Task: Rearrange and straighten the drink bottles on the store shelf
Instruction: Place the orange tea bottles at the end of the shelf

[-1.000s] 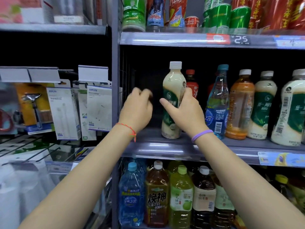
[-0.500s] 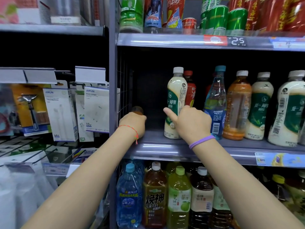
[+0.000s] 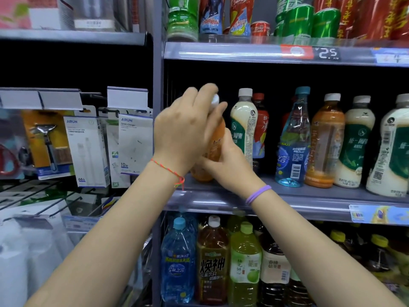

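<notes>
Dark gap behind the cream bottle (image 3: 242,127) leaves room leftward.

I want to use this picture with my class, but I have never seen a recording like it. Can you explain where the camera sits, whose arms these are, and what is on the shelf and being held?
There is no machine here. A camera worn on a person's head looks forward and down, so the two arms are that person's own. The left hand and right hand both grip an orange drink bottle with a white cap, at the left end of the middle shelf. Beside it stand a creamy white bottle, a blue bottle and more drinks. Other drinks fill the shelves above and below.
</notes>
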Demonstrator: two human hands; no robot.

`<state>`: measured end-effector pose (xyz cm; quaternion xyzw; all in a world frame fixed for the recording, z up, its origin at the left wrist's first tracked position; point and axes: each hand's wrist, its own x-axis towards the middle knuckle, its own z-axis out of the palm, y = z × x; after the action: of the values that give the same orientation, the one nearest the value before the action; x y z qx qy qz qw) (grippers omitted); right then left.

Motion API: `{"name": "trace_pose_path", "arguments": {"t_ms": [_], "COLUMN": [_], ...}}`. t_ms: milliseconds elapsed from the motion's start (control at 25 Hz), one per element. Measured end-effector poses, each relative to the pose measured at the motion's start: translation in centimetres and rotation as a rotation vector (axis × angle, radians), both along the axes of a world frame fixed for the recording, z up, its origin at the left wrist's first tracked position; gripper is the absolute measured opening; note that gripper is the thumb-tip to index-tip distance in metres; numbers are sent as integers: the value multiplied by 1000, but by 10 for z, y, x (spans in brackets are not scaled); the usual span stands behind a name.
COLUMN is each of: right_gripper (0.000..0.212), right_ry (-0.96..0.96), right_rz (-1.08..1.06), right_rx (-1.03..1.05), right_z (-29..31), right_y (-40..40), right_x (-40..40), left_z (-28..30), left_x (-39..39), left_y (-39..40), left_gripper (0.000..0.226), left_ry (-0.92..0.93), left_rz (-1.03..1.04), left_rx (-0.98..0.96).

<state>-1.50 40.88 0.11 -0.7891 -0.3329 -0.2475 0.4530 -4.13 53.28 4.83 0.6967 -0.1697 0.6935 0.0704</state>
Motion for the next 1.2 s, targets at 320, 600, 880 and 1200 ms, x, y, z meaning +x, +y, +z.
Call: {"name": "trace_pose_path", "arguments": {"t_ms": [320,600,880,1200], "right_gripper": [29,23,61,59], "right_ry": [110,-150,108,169], "right_rz": [-217,-597,-756,-706], "right_rx": [-20,-262,-330,-424], "right_z": [15,1,-21,-9], "right_y": [29,-18,-34,-18], "right_x": [25,-4,19,35], "left_z": [-16,-39,-65,-83], "left_x": [25,42,40,43], "left_y": [13,17,6,4], "left_gripper": [69,87,97,93], "left_ry": [618,725,615,517], "left_rz": [-112,-172,-133,-225], "left_rx": [-95,-144,-211,-200]}}
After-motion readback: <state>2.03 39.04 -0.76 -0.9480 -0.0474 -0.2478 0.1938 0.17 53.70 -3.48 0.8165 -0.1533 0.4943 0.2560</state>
